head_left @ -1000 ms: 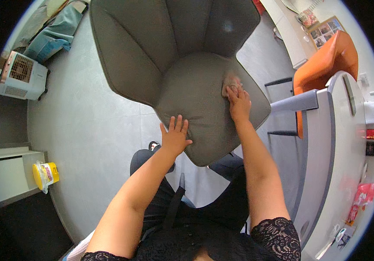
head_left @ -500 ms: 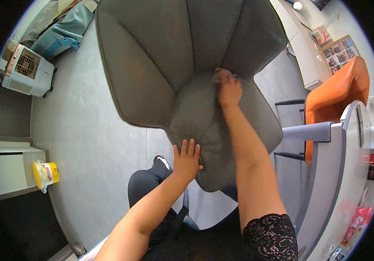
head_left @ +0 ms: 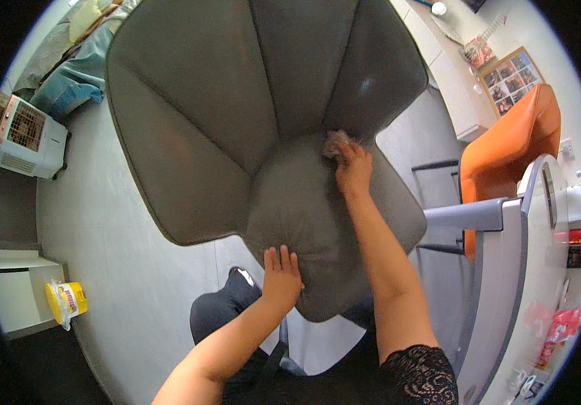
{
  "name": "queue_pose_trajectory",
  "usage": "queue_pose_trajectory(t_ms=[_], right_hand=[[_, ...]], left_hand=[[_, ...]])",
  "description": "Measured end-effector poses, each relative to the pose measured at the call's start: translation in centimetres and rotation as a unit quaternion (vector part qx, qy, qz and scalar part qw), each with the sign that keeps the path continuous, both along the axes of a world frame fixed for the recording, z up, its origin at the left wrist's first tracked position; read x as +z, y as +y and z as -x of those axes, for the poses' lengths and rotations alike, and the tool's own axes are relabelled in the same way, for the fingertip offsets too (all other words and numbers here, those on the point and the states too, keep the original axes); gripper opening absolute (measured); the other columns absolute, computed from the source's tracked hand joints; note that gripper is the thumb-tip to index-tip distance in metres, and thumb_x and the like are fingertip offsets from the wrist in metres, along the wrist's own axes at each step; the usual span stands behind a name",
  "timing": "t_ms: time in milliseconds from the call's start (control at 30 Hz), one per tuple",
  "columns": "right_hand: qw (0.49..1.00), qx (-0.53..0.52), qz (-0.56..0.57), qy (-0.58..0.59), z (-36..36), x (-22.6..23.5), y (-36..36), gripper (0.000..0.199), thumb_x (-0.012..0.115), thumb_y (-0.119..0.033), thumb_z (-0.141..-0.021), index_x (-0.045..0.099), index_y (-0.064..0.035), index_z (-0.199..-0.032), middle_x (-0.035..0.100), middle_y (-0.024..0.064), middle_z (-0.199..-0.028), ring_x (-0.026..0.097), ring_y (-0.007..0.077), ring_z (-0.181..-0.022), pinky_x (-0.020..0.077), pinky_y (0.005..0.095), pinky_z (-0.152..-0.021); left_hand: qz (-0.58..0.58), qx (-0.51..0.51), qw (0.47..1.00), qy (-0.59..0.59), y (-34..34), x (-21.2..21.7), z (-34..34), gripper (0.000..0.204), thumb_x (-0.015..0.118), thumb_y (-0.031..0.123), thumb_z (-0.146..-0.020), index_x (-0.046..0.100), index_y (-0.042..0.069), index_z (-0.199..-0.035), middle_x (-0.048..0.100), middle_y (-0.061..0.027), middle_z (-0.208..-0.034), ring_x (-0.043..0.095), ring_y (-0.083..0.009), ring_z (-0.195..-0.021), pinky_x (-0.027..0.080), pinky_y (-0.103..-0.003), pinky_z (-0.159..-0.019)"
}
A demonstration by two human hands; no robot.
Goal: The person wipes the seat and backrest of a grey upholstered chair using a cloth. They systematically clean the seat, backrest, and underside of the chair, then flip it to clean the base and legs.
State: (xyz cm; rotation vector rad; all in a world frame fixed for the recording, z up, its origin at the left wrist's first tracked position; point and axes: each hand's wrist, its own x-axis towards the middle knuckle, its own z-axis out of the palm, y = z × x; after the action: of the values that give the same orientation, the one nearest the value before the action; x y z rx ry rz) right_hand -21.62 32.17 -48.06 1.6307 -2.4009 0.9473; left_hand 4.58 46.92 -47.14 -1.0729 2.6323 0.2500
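Observation:
A large grey-brown padded chair (head_left: 196,88) with seamed back panels faces me. My right hand (head_left: 354,169) rests on its seat near the base of the backrest. Its fingers are closed on a crumpled, brownish cloth (head_left: 336,144), pressed against the seat. At the seat's front left edge, my left hand (head_left: 281,278) lies flat with fingers stretched out and nothing in them. Both palms face down.
To the right stand an orange chair (head_left: 513,148) and a white desk (head_left: 540,290) with a grey edge. A white air cooler (head_left: 30,138) and a yellow bucket (head_left: 66,302) are on the left. A framed photo collage (head_left: 512,79) leans at the upper right.
The grey-brown chair has turned slightly and shifted left and nearer in the view. My left hand moves along with its edge; my right hand has slid a little lower with the cloth.

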Motion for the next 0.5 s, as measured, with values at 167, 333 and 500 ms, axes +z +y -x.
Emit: queue_pose_trajectory(t_ms=[167, 333, 500], right_hand=[[0.903, 0.114, 0.404, 0.094, -3.6, 17.6, -6.4, 0.058, 0.058, 0.007, -0.08, 0.055, -0.0117, -0.135, 0.049, 0.0191, -0.135, 0.047, 0.0347, -0.123, 0.0349, 0.0419, -0.106], [0.905, 0.116, 0.35, 0.213, -2.3, 17.2, -14.1, 0.052, 0.061, 0.002, -0.072, 0.063, -0.0158, -0.121, 0.048, 0.0145, -0.137, 0.044, 0.0417, -0.122, 0.0358, 0.0497, -0.103], [0.948, 0.2, 0.173, 0.178, -2.0, -0.1, -8.9, 0.04, 0.06, -0.002, -0.072, 0.066, -0.0131, -0.111, 0.05, 0.0119, -0.134, 0.046, 0.0423, -0.119, 0.0426, 0.0509, -0.097]], left_hand=[[0.011, 0.008, 1.0, 0.002, 0.2, -0.4, -1.3, 0.088, 0.069, 0.051, -0.076, 0.042, -0.003, -0.14, 0.034, -0.0315, -0.146, 0.033, -0.0537, -0.133, 0.017, -0.063, -0.112], [-0.004, 0.012, 1.0, 0.016, 0.3, 0.0, -1.0, 0.084, 0.069, 0.048, -0.077, 0.043, -0.003, -0.14, 0.036, -0.0309, -0.146, 0.033, -0.0524, -0.133, 0.017, -0.061, -0.112], [-0.012, 0.008, 1.0, 0.022, 0.2, -0.2, -1.1, 0.087, 0.069, 0.05, -0.077, 0.042, -0.003, -0.139, 0.035, -0.0318, -0.145, 0.033, -0.054, -0.133, 0.018, -0.063, -0.112]])
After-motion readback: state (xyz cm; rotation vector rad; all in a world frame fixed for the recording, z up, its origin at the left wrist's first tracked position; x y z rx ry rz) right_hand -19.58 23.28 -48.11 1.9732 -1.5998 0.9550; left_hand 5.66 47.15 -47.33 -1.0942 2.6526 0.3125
